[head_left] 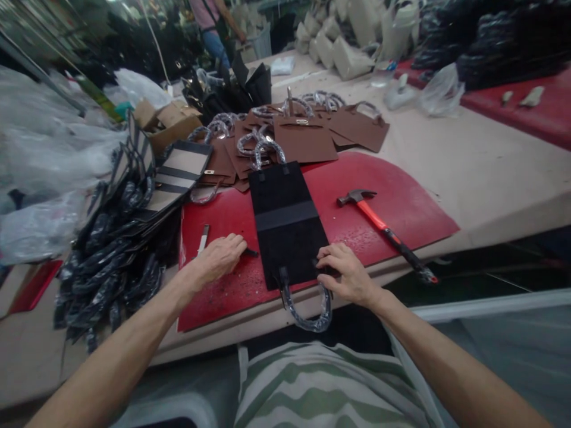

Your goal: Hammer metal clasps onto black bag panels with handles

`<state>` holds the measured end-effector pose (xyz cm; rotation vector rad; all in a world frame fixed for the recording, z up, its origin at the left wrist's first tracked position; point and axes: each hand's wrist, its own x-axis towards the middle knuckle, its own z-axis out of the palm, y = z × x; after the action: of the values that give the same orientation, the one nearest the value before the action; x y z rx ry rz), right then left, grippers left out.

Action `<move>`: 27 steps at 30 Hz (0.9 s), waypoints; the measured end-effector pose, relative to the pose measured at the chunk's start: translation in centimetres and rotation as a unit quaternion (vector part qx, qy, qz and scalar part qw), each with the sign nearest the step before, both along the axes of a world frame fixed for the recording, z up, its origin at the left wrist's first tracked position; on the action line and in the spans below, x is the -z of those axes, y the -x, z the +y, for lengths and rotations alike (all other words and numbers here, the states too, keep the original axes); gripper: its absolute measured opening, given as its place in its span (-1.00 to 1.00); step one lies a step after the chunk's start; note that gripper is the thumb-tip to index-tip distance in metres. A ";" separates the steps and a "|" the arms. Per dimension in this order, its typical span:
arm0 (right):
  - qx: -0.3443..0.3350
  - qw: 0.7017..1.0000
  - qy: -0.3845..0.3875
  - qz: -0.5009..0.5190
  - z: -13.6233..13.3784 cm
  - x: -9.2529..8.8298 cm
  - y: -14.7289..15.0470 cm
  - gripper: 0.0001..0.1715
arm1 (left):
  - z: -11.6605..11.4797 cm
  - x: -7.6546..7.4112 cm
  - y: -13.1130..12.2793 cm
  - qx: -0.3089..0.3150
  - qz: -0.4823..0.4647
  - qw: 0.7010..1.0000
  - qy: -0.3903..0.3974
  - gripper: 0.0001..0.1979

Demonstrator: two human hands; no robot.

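A black bag panel (pixel 285 202) lies flat on a red mat (pixel 392 196), with a plastic-wrapped handle at each end. The near handle (pixel 307 324) hangs over the table's front edge. At the panel's near right corner, my right hand (pixel 345 273) pinches the edge by the handle's base. My left hand (pixel 223 255) is left of the panel, its fingers closed over a small dark object (pixel 250 252) whose tip sticks out; its kind is unclear. Beyond that hand lies a metal-bladed tool (pixel 204 238). A claw hammer (pixel 379 223) with an orange and black handle rests on the right.
Brown bag panels (pixel 303 139) with wrapped handles are heaped behind the mat. A stack of black bag panels (pixel 120 255) stands at the left, near clear plastic sheeting (pixel 49 154). Beige bags (pixel 343 53) are piled at the back. A person (pixel 214 27) stands far off.
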<state>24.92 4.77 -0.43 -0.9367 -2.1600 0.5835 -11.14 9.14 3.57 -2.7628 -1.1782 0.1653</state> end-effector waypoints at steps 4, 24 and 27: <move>0.006 1.000 0.009 -0.001 -0.1 0.1 0.0 -0.88 | -0.8 -0.3 0.0 -0.084 -0.206 0.974 -0.034 -0.90; 0.007 1.000 0.000 -0.002 -0.1 0.0 0.0 -0.90 | -5.9 4.3 -8.5 -0.311 -0.744 0.578 0.123 -0.66; 0.012 1.000 0.003 -0.002 -0.1 0.1 0.0 -0.90 | -6.0 4.5 -8.5 -0.319 -0.753 0.558 0.143 -0.63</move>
<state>24.89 4.63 -0.51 -0.9665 -2.1493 0.5778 -2.61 3.11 -0.94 -1.9022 -2.4049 -2.5332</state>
